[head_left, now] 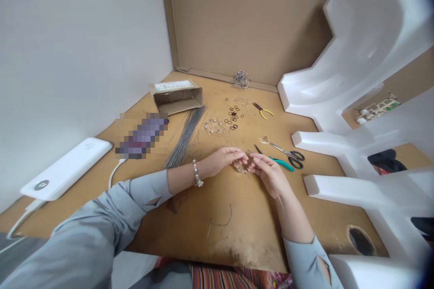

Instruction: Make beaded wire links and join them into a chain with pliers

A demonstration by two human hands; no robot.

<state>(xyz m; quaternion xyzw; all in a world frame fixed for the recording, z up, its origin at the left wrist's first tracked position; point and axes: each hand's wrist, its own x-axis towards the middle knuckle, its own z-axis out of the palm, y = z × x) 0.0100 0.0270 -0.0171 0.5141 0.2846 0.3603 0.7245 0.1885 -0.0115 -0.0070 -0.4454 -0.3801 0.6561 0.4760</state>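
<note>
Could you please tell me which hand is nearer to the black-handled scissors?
Right. The right hand is just left of the scissors in the picture; the left hand is farther left, beyond the right hand.

The left hand [224, 161] and right hand [267, 172] nearly meet, fingers [260, 160] bent and pinching, forearms [294, 214] angled inward.

Left hand [226, 160] and right hand [268, 172] hold a beaded strand [241, 170] between their fingers [259, 160]; green pliers [285, 164] lie just right of these, black rings [234, 114] beyond.
</note>
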